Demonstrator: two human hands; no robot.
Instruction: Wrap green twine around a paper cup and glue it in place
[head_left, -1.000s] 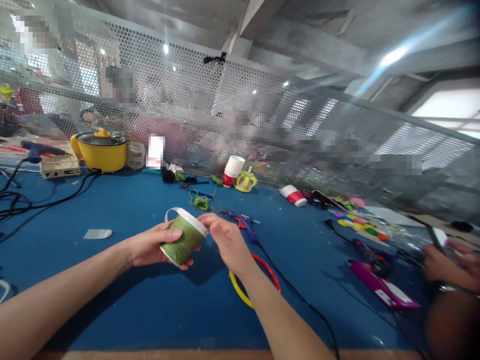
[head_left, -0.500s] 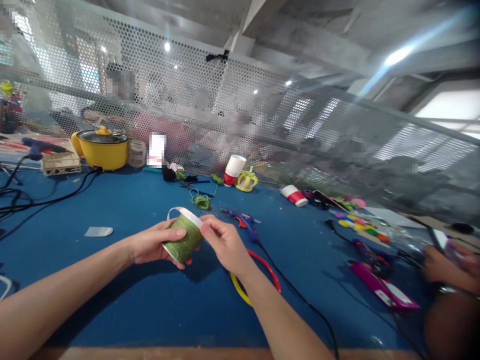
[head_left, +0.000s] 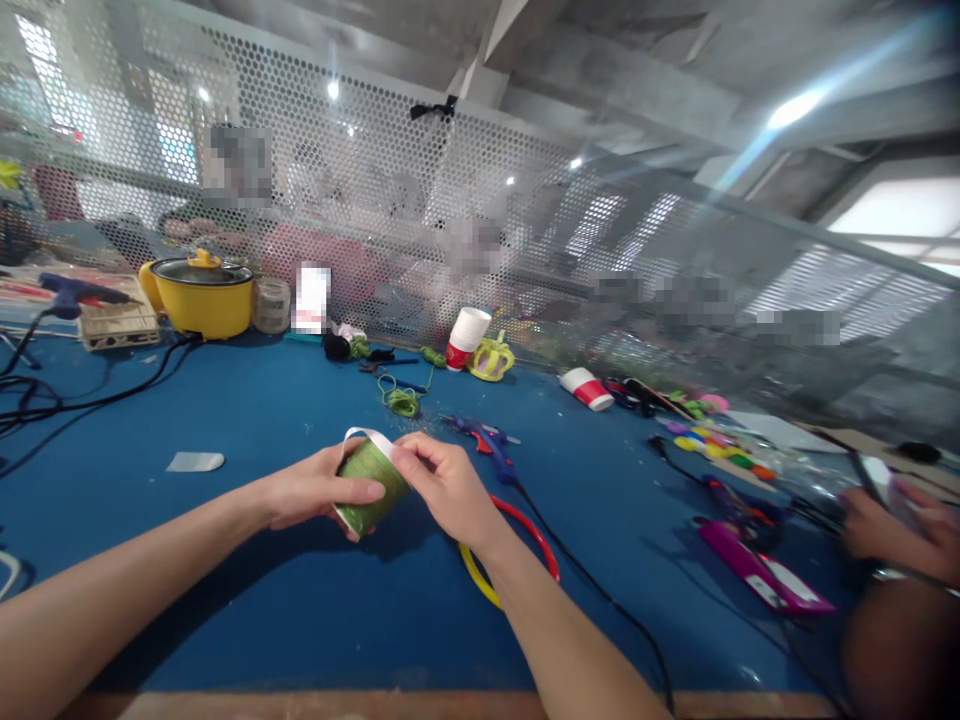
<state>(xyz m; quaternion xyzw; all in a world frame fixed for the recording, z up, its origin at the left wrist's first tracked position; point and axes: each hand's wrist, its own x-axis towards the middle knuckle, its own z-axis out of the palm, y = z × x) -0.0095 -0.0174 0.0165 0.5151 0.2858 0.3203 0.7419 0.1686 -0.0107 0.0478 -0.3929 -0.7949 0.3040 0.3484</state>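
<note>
Left hand [head_left: 311, 490] cradles the green cup [head_left: 367, 482]; right hand [head_left: 442, 485] pinches its rim.

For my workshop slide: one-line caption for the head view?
Both hands, left hand and right hand, hold a green-wrapped cup above the blue table.

Counts: two red-and-white paper cups [head_left: 466, 339] [head_left: 587, 388], one yellow pot [head_left: 201, 296], two glue guns [head_left: 71, 293] [head_left: 480, 437], one green-wrapped cup [head_left: 370, 477].
</note>
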